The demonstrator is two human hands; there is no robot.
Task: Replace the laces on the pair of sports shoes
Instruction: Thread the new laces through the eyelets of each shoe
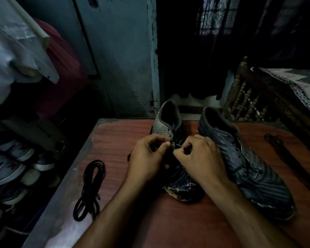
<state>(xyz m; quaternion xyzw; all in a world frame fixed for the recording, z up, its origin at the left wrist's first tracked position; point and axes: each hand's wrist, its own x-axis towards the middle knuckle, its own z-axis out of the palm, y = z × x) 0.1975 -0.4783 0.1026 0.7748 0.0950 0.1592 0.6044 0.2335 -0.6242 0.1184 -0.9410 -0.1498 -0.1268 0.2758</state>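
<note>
Both hands, left (pixel 147 154) and right (pixel 199 154), pinch a lace end at the left shoe (pixel 170 126) mid-counter (pixel 118 140); right shoe (pixel 249 165) beside it; coiled lace (pixel 91 188) near the left edge.

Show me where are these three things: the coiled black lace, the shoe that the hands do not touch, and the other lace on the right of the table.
coiled black lace (pixel 89 190), head view, middle of the bundle.
untouched shoe (pixel 249 169), head view, its upper side.
other lace (pixel 283 151), head view, middle of its length.

Left shoe (pixel 164 122) dark, white-striped heel (fine stripes); coiled lace (pixel 90 187) black; table (pixel 118 140) reddish-brown.
</note>
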